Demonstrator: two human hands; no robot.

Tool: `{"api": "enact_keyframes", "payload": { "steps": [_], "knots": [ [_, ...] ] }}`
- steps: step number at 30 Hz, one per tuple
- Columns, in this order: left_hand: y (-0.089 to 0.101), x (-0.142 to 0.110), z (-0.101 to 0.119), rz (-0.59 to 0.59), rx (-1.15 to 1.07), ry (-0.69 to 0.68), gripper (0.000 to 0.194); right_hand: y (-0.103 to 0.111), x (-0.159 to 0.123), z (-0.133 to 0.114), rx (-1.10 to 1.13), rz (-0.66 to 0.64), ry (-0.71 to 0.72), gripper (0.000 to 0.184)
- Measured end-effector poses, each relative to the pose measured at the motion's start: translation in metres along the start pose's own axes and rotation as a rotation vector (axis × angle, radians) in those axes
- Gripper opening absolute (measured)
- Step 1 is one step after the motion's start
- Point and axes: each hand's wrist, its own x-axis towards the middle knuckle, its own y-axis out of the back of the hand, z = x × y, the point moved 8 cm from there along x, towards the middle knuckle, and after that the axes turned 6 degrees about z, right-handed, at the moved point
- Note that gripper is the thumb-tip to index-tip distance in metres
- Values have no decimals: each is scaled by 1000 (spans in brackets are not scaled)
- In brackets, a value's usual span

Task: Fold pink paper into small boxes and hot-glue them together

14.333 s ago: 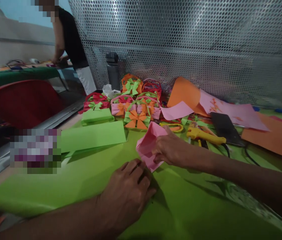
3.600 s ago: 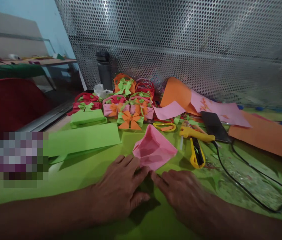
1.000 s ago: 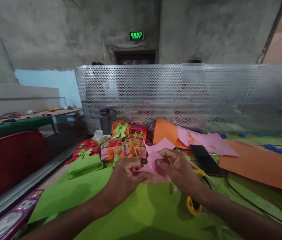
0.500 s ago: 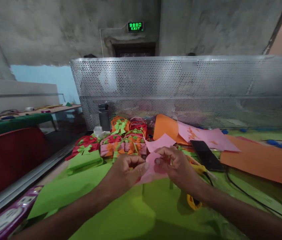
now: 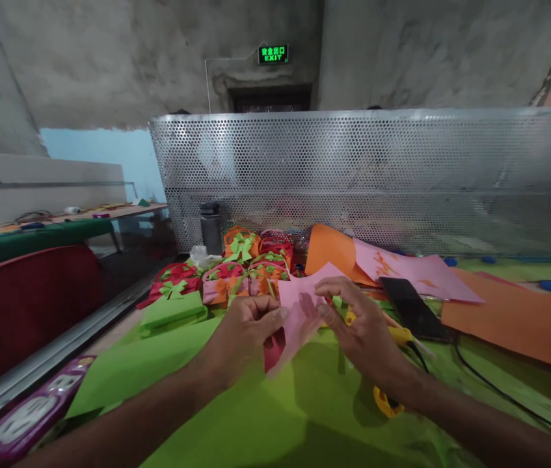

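Observation:
A small pink craft sheet (image 5: 299,312) is held up over the green work surface. My left hand (image 5: 255,325) pinches its left edge between thumb and fingers. My right hand (image 5: 360,325) is at the sheet's right edge, thumb and forefinger apart, their tips against or very near it. A darker red patch shows under the sheet's lower left corner; whether it is a separate piece or the shaded back, I cannot tell. A yellow tool (image 5: 399,335) lies partly hidden behind my right hand, with a yellow part (image 5: 387,403) below the wrist.
Small red, pink and orange bags with bows (image 5: 239,263) stand behind my left hand, near a grey bottle (image 5: 211,227). Right lie a black phone (image 5: 412,305), an orange sheet (image 5: 514,318) and a black cable (image 5: 499,390). A perforated metal screen (image 5: 328,169) closes the back.
The pink sheet has gone from curled between both hands to opened out and tilted. My right hand's fingers have spread from their pinch and moved slightly right.

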Motion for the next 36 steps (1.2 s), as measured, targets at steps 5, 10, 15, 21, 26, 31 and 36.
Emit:
{"api": "enact_keyframes", "payload": {
  "steps": [5,10,15,21,26,31,36],
  "knots": [
    [-2,3,-16,-11,-137,104,25,-19,-15,6,22,-94,-26,10],
    [-5,4,-19,-44,-187,145,23,-22,-19,7,37,-108,-43,12],
    [-6,4,-22,-49,-190,146,21,-20,-17,4,16,-100,19,14],
    [-6,3,-21,-40,-217,139,19,-20,-18,-1,14,-105,115,14],
    [-9,2,-22,-60,-235,156,20,-19,-17,-6,11,-112,120,14],
    [-9,3,-32,-64,-271,205,24,-19,-17,-12,17,-100,171,13],
    [-6,4,-27,-40,-272,172,21,-16,-17,-11,-49,-51,208,15]
  ]
}}
